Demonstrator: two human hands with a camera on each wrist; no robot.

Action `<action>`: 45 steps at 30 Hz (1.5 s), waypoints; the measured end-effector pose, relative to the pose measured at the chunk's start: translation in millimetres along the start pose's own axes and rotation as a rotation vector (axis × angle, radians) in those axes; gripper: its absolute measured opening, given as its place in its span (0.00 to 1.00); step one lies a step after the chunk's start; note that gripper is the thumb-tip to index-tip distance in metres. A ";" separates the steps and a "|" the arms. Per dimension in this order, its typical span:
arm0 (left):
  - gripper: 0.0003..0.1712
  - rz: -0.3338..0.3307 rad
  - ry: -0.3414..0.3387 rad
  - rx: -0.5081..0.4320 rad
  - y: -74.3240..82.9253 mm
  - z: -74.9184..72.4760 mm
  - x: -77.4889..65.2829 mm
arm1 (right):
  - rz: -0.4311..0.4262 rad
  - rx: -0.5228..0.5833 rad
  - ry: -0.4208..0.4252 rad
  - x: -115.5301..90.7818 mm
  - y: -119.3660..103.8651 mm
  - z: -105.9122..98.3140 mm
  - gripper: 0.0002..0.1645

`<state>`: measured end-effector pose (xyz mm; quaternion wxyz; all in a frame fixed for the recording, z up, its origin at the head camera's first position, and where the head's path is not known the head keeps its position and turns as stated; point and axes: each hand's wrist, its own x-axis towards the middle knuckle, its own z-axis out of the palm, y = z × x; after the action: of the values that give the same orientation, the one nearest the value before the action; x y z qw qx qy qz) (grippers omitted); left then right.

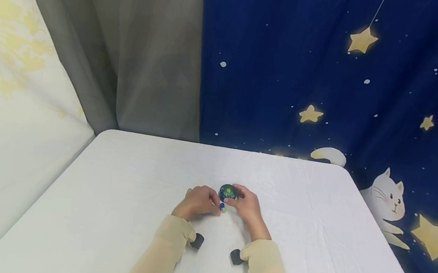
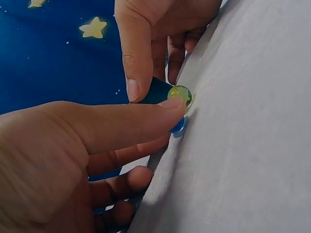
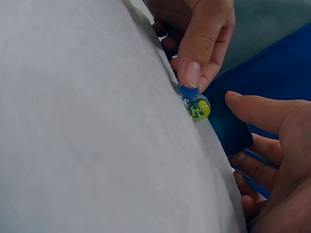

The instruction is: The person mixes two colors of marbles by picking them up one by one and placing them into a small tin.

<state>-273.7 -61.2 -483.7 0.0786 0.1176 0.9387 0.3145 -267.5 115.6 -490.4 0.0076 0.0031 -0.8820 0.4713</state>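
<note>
My right hand [image 1: 248,207] grips a small dark teal bowl [image 1: 222,198] by its side, thumb in front and fingers behind. In the head view, greenish shiny pieces show inside the bowl; their kind is too small to tell. Just in front of it, my left hand [image 1: 199,200] pinches a clear blue marble [image 3: 188,91] between thumb and forefinger, low at the tabletop. A clear marble with a yellow-green swirl [image 3: 198,108] lies on the cloth, touching or nearly touching the blue one. In the left wrist view, the left thumb partly hides both marbles.
A white cloth covers the table [image 1: 111,214]. Behind it hang a grey curtain [image 1: 159,56] and a dark blue curtain [image 1: 272,70] with stars and a cat. A pale patterned cloth [image 1: 12,84] hangs at the left. Black wrist cameras [image 1: 197,241] sit at both cuffs.
</note>
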 end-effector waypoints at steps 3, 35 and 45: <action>0.11 0.006 -0.005 -0.009 0.2 -0.8 -0.7 | 0.005 0.004 -0.001 -0.2 0.2 -0.2 0.33; 0.04 -0.008 -0.036 -0.186 -5.7 -9.2 -4.9 | 0.005 0.011 -0.011 -1.5 2.1 -1.2 0.33; 0.03 0.015 -0.042 -0.225 -10.2 -10.3 -3.2 | 0.007 0.017 -0.011 0.2 3.3 -0.9 0.34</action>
<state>-274.7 -75.8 -481.5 0.1086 0.1214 0.8947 0.4158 -267.7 118.2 -492.7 0.0012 0.0028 -0.8780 0.4786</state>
